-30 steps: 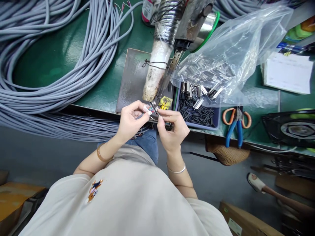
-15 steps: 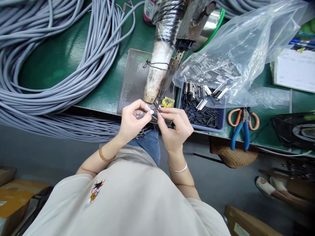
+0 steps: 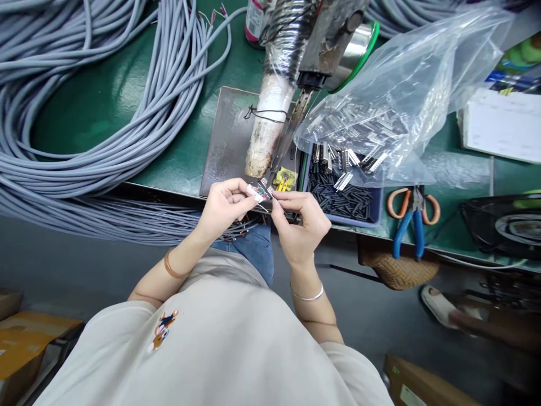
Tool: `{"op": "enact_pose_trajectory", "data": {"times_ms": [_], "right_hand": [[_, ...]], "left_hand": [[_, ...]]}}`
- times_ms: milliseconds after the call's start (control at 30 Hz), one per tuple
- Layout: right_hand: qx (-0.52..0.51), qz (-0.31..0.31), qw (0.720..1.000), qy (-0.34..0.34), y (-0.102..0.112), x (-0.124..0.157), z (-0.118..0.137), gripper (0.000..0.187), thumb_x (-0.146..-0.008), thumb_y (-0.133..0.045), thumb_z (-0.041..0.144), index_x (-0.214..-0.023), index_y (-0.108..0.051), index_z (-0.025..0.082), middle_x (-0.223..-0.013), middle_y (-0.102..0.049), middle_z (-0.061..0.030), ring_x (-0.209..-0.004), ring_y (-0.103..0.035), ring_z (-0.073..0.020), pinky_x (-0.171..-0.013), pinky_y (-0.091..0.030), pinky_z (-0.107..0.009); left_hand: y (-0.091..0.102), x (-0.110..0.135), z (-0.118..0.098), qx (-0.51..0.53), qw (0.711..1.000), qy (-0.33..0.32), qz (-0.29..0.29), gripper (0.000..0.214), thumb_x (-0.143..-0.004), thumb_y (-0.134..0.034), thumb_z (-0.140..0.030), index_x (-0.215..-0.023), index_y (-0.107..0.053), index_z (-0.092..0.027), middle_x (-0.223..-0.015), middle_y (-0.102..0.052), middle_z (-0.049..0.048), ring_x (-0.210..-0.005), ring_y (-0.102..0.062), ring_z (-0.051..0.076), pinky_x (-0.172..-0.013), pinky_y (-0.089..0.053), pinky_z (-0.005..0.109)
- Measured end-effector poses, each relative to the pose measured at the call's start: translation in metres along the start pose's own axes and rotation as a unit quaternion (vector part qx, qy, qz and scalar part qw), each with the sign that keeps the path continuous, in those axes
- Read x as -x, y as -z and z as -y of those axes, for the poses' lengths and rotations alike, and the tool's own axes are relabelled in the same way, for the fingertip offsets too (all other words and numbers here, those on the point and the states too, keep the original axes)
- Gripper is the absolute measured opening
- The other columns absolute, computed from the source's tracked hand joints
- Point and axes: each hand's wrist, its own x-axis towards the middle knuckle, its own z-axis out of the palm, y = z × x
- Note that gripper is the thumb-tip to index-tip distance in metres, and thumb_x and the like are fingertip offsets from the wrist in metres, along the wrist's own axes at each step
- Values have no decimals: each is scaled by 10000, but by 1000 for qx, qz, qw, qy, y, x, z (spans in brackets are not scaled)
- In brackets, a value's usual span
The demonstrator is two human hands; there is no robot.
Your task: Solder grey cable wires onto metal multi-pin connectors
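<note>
Green matting covers the bench (image 3: 105, 107), with thick coils of smooth grey cable (image 3: 84, 67) heaped over its left side and spilling past the front edge. Just off that edge, both hands meet at a small connector (image 3: 265, 190) with thin coloured wires. The left hand (image 3: 224, 206) is curled, thumb and forefinger pinched on the wire end; the right hand (image 3: 302, 223) is likewise nearly closed, its fingertips gripping the connector from the other side. The connector sits at the tip of a soldering iron (image 3: 296, 113), whose handle is wrapped in white tape and crinkled plastic and rests on a stained brown plate (image 3: 230, 141). To the right, a blue tray (image 3: 344, 197) holds short black tube pieces, and a clear plastic bag (image 3: 401, 96) of small metallic parts sags over it. Pliers (image 3: 412, 217) with blue and orange grips lie further right. Labels in view are too blurred to read.
</note>
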Motion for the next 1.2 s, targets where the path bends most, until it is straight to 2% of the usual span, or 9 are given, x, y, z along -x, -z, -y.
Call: {"op": "enact_pose_trajectory", "data": {"times_ms": [200, 567, 700, 833, 900, 967, 1067, 1133, 1200], "right_hand": [[22, 6, 1000, 17, -3, -2, 2, 161, -904, -713, 96, -878, -657, 245, -945, -802, -7, -858, -771, -161, -797, -628, -325], [29, -3, 999, 20, -6, -9, 4, 161, -886, -752, 102, -873, -679, 244, -921, -787, 3, -852, -764, -147, -791, -630, -297], [62, 10, 996, 62, -3, -8, 4, 170, -891, -743, 110, -876, -647, 249, -958, -796, -20, -841, -772, -148, -754, -636, -279], [92, 39, 989, 110, -1, -1, 1, 194, -903, -706, 96, -864, -596, 250, -963, -806, -29, -807, -775, -134, -703, -619, -243], [70, 51, 993, 81, 3, 3, 0, 157, -934, -678, 122, -885, -597, 247, -958, -805, -27, -826, -782, -140, -712, -622, -249], [30, 38, 999, -7, 11, 7, 1, 70, -982, -636, 191, -946, -608, 244, -943, -797, -17, -736, -767, -132, -642, -606, -249], [4, 15, 993, -113, 24, 10, 6, 76, -1024, -585, 291, -994, -631, 239, -707, -698, 53, -460, -600, -82, -449, -445, -212], [28, 81, 992, -95, 31, 9, 11, 117, -998, -637, 337, -965, -670, 230, -558, -557, 93, -400, -486, -63, -436, -367, -212], [53, 170, 983, -50, 32, 7, 15, 130, -965, -688, 333, -912, -695, 215, -515, -486, 101, -412, -447, -53, -473, -351, -214]], "left_hand": [[-5, 0, 0, 7, 998, -66, -21, 266, -691, -848, -206, -695, -588, -150, -649, -628, -38, -447, -429, -1, -424, -347, 131], [-9, 1, -4, -53, 989, -122, -57, 167, -726, -773, -146, -710, -607, -147, -671, -602, -41, -520, -478, 17, -508, -381, 140], [-6, 1, -5, -51, 994, -91, -42, 184, -718, -785, -161, -705, -602, -151, -676, -615, -29, -531, -494, 28, -508, -389, 147], [-1, 1, -2, -59, 997, -39, -25, 211, -684, -801, -180, -686, -591, -153, -640, -592, -29, -509, -449, 28, -461, -318, 151], [0, 3, -1, -61, 998, -24, -21, 218, -681, -806, -198, -687, -594, -149, -641, -593, -25, -488, -414, 20, -442, -278, 156], [0, 6, 0, -58, 998, -15, -17, 220, -683, -813, -215, -689, -605, -142, -669, -617, -10, -488, -414, 17, -437, -266, 156], [0, 10, 4, -52, 999, -5, -8, 211, -691, -825, -219, -705, -634, -132, -721, -656, 8, -491, -431, 14, -433, -279, 151], [2, 13, 7, -55, 998, -7, -2, 185, -713, -823, -221, -734, -666, -127, -748, -674, 13, -479, -441, 13, -426, -306, 150], [4, 15, 10, -61, 998, -29, 14, 133, -750, -801, -221, -772, -711, -126, -799, -705, 30, -505, -510, 30, -451, -385, 153]]}}
